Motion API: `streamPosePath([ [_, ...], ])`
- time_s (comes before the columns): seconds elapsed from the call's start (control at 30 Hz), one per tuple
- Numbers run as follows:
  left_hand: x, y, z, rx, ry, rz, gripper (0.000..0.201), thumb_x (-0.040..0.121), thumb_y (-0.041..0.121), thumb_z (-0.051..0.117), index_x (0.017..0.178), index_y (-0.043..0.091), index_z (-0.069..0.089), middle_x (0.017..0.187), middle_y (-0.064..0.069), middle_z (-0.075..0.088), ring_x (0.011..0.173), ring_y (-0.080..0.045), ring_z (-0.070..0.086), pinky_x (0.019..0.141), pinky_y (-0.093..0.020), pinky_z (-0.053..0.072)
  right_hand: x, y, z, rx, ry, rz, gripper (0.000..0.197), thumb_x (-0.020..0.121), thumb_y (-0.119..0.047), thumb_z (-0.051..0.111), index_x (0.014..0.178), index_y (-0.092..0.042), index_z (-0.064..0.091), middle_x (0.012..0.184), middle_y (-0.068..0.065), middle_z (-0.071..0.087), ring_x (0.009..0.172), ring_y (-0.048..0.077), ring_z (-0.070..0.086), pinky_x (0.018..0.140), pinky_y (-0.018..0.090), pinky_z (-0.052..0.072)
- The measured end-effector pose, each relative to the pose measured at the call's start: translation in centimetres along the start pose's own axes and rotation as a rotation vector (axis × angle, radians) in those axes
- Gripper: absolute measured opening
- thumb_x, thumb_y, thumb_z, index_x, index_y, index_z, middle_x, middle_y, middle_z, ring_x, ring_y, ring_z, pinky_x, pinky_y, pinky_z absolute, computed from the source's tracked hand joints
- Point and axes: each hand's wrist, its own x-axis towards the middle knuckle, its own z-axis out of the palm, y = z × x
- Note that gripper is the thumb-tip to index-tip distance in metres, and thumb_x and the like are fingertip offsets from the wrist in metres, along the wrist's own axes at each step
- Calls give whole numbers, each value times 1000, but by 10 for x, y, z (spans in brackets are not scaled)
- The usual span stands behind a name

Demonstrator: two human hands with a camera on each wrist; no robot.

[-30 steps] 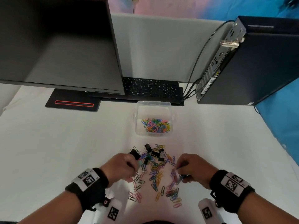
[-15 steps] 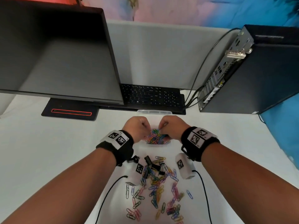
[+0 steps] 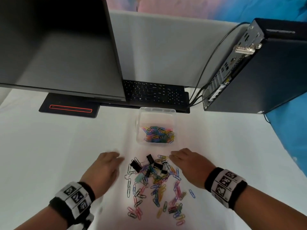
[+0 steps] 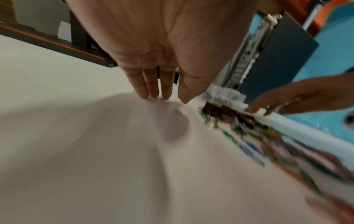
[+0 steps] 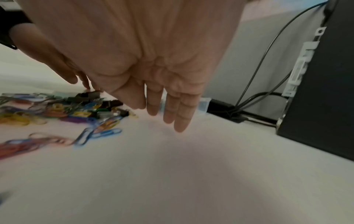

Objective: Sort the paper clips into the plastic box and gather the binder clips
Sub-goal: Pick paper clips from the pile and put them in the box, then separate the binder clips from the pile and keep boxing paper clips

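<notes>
Head view, left hand: the left hand (image 3: 106,170) sits lower centre-left, palm down, fingers straight and close together, holding nothing, just left of the clip pile.
Head view, right hand: the right hand (image 3: 189,166) mirrors it at lower centre-right, fingers extended and empty, tips near the pile's upper right edge.
Head view, task things: loose paper clips (image 3: 156,195) lie scattered between the hands toward the bottom edge; black binder clips (image 3: 150,164) cluster at the pile's top; the plastic box (image 3: 157,112) stands just above, centre frame, with coloured clips inside.
Head view, writing: both wristbands (image 3: 73,196) carry black-and-white square markers; the keyboard (image 3: 154,93) legends are too small to read.
Left wrist view: the fingers (image 4: 151,84) point down, side by side, tips at the white table (image 4: 76,151); the pile is a blur at right.
Right wrist view: the fingers (image 5: 172,106) hang straight, slightly apart, above the table; clips lie at left, the computer tower (image 5: 325,91) at right.
</notes>
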Motion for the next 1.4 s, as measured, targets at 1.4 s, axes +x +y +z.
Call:
streamPosePath([
  [1.4,4,15,18,157,-107,45,83,83,-3,44,144,49,22,159,-7,10,143,-30,13,113,-46,25,-35,-57,28,68,76,212,72,89,-11,50,151,-15,14,160,5,15,146,27,10,115,42,26],
])
